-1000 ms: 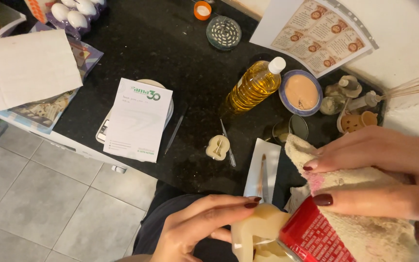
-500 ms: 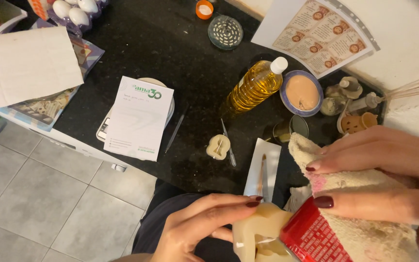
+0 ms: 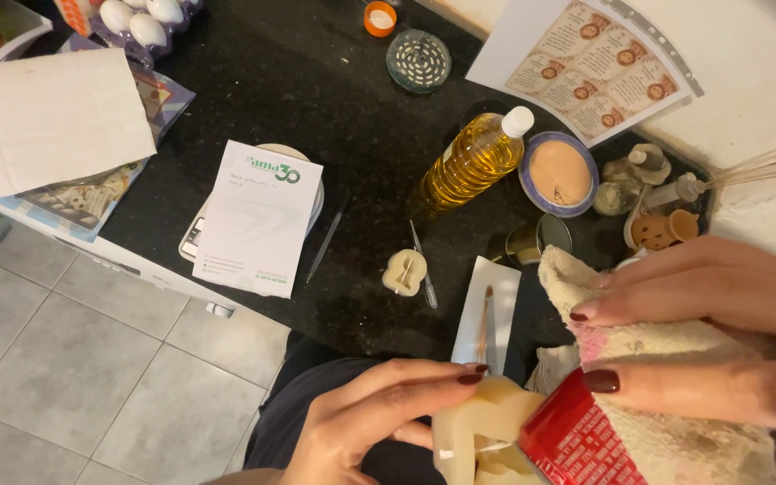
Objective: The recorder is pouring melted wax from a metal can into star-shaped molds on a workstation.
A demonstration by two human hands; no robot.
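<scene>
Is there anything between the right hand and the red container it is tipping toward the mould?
Yes: a cream towel is wrapped around the red container, so the right hand grips through cloth. The container's end meets the mould, held by the left hand.

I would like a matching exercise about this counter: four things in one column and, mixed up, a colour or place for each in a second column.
Things:
1. oil bottle
2. small brush
3. cream mould
4. towel

Descriptions:
A. under the right hand
B. lying on a white paper strip
C. yellow, lying on its side
D. held by the left hand

Pairs: 1-C, 2-B, 3-D, 4-A
</scene>
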